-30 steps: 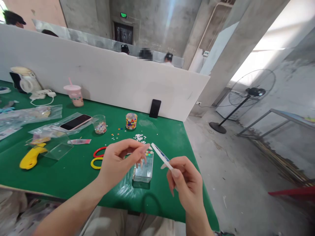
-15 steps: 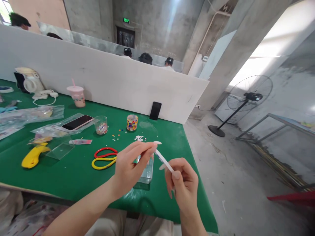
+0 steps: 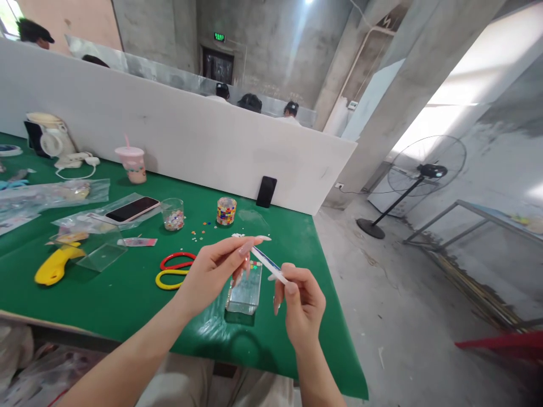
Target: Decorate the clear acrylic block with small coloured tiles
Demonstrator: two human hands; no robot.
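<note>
A slim white tube with blue markings point(image 3: 268, 262) is stretched between my two hands above the green table. My left hand point(image 3: 218, 270) pinches its upper left end, and my right hand point(image 3: 300, 302) grips the lower right end between thumb and fingers. Below them lies a clear rectangular box point(image 3: 244, 294) with small coloured pieces at its far end, partly covered by my left fingers. Small white pieces point(image 3: 238, 235) are scattered just beyond my left hand. Scissors with red and yellow handles point(image 3: 172, 279) rest left of that hand, their blades hidden behind it.
A round container covered in coloured tiles point(image 3: 226, 211) and a clear cup of small pieces point(image 3: 173, 217) stand farther back. Leftward are a phone point(image 3: 133, 209), a yellow tool point(image 3: 56, 265) and a pink cup point(image 3: 132, 164). Another phone point(image 3: 266, 191) leans on the white partition point(image 3: 190, 133).
Both hands have shifted slightly left in view with the tube still between them. The tube has turned, showing more of its blue markings. More of the clear box shows now.
</note>
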